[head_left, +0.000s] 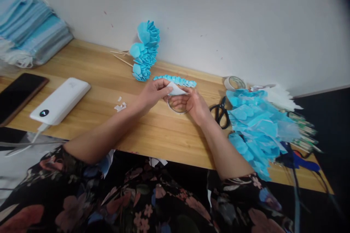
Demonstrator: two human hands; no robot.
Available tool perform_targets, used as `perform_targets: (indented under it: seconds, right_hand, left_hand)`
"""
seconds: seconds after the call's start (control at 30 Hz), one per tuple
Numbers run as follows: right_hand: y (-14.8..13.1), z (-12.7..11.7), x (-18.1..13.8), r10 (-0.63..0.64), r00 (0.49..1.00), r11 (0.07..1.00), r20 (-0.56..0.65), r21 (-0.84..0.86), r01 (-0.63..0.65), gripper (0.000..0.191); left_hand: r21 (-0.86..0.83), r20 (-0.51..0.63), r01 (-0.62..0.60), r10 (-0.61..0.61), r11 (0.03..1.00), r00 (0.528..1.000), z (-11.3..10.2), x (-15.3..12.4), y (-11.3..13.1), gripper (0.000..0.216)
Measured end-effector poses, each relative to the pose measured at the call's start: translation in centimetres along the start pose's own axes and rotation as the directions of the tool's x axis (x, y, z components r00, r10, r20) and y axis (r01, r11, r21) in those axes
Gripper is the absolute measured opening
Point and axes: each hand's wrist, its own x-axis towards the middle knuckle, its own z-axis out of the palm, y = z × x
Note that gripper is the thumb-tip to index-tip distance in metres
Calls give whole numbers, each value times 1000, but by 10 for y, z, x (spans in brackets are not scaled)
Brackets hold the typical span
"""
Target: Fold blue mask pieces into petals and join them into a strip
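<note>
A small white piece of thin, cloth-like material [175, 89] is stretched between my two hands above the table. My left hand [157, 93] pinches its left side with thumb and fingers. At its right end my right hand [194, 103] grips it, with the lower fingers curled underneath. A thin pale ring [177, 112] shows just below the fingers; whether a hand holds it I cannot tell. Just behind the hands lies a row of small light-blue petals [180, 81]. Black-handled scissors [221, 113] lie to the right of my right hand.
Blue flowers on sticks [144, 52] lie at the back by the wall. To the right are a tape roll [229, 83] and a heap of blue pieces [254, 123]. White scraps [120, 107], a power bank [61, 100], a phone [22, 96] and stacked masks [32, 25] occupy the left.
</note>
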Motion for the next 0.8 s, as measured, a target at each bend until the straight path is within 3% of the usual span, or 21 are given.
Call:
perform_targets:
  seconds: [0.17,0.27,0.4,0.6,0.8]
  right_hand:
    - [4,4,-3,-101,994,994,-38,-55,99,56]
    - [5,6,-2,-95,992,995,-86,-34,93,57]
    - [3,9,-2,-65,993,998,-103,17,67,67]
    - [3,13,-2,-50,988,998,-149,27,55,76]
    - [7,14,-1,-60,984,998,-165,4,62,78]
  left_hand:
    - [-186,-12,50,-53,981,999,-3,2,-3,24]
    - [-215,5,47,-47,976,999,-3,2,-7,29]
    - [-109,-11,-49,48,993,999,2,0,-9,32]
    - [39,31,-178,177,983,984,10,-5,-8,17]
    - [52,23,-174,173,983,985,11,-6,-13,24]
